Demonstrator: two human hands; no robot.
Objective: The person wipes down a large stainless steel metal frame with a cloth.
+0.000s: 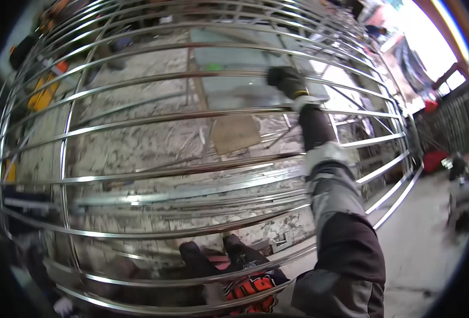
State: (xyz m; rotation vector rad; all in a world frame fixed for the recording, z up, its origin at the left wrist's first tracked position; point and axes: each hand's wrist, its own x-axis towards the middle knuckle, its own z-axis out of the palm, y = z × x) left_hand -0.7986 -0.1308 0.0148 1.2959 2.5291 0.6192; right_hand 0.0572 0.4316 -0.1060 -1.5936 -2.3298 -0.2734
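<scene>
My right arm reaches forward from the lower right over a large frame of shiny metal bars (171,122). At its end, my right hand (287,82), in a dark glove, is closed round one of the long bars towards the far side. A yellow band (300,93) shows at the wrist, above a pale cuff. My left hand does not show. Beneath the bars near my hand lies a pale glass-like sheet (234,87), with a brown board piece (236,134) just nearer to me.
Long metal strips (192,191) lie on the stained floor under the frame. Yellow equipment (43,91) stands at the left. At the lower left edge is a pale glove-like shape (63,306). A red object (434,161) sits at the right, by a dark ribbed panel (431,124).
</scene>
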